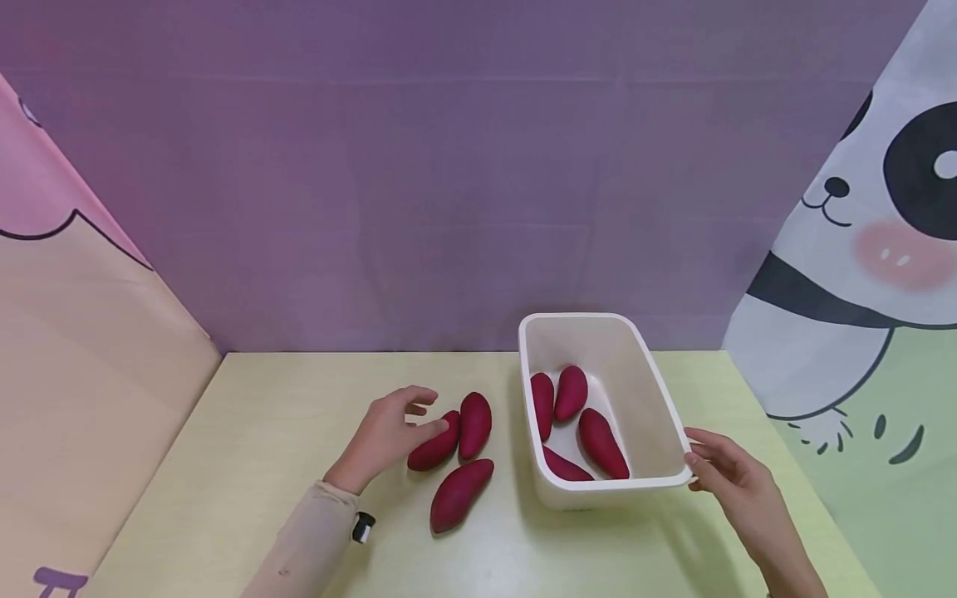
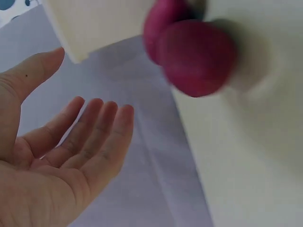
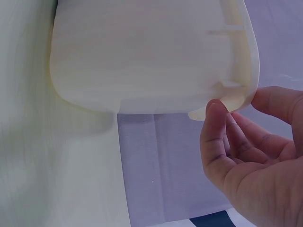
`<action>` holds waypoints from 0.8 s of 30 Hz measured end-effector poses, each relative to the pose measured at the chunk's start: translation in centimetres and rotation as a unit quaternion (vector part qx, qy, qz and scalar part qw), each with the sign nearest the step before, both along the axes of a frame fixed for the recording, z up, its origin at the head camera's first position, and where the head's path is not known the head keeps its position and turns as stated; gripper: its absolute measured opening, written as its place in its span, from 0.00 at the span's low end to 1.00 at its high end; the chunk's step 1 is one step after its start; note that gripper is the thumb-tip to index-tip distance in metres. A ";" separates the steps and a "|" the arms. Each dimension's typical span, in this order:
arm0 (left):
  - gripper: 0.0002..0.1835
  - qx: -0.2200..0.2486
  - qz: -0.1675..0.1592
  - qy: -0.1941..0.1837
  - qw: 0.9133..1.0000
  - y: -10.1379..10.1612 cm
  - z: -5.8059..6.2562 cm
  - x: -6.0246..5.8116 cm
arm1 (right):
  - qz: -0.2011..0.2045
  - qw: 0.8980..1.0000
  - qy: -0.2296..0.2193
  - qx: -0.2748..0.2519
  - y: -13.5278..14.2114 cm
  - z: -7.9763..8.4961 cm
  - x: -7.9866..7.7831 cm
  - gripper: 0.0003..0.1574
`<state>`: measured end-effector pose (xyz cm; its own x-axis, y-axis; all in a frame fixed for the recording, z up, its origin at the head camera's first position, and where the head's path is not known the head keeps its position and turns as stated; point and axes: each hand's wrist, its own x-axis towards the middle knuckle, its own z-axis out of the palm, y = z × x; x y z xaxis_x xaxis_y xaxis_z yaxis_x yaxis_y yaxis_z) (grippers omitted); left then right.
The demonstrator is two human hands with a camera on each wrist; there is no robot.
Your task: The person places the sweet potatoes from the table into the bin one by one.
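Three dark red sweet potatoes lie on the table left of a white plastic bin (image 1: 583, 498). One sweet potato (image 1: 434, 444) is close under my left hand (image 1: 387, 436), beside an upright-pointing sweet potato (image 1: 475, 425); the third sweet potato (image 1: 461, 496) lies nearer me. In the left wrist view, my left hand has its thumb and fingers spread apart, and nothing is in it. My right hand (image 1: 736, 490) pinches the bin's rim at the near right corner. Several sweet potatoes rest inside the bin, including one sweet potato (image 1: 602, 444) near its middle.
The pale yellow table (image 1: 262, 432) ends at a purple cloth wall (image 1: 419, 208) behind the bin. A beige and pink panel (image 1: 82, 374) stands at the left, and a panda-printed panel (image 1: 860, 349) at the right.
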<state>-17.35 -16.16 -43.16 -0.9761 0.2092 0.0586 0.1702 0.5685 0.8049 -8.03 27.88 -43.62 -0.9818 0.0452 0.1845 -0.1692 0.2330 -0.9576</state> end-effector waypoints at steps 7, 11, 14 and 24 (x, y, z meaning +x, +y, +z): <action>0.28 -0.020 0.038 -0.049 0.998 -1.8 -2.3 1.9 | 0.003 1.000 0.002 -0.003 -0.1 0.1 0.0 0.22; 0.30 -0.018 0.060 -0.077 0.995 -2.3 -3.3 2.4 | -0.004 1.000 -0.002 0.004 -0.1 0.1 0.1 0.22; 0.30 -0.017 0.069 -0.090 0.993 -2.4 -3.9 2.5 | -0.007 1.000 -0.005 0.008 -0.1 0.1 0.2 0.22; 0.31 0.014 0.063 -0.097 0.993 -2.1 -5.5 2.4 | -0.006 1.000 -0.004 0.006 -0.1 0.1 0.2 0.22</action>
<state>-14.97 -18.31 -48.67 -0.9878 0.0863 -0.1296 -0.0607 0.5528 0.8311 -7.81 27.75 -43.49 -0.9825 0.0556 0.1776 -0.1589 0.2463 -0.9561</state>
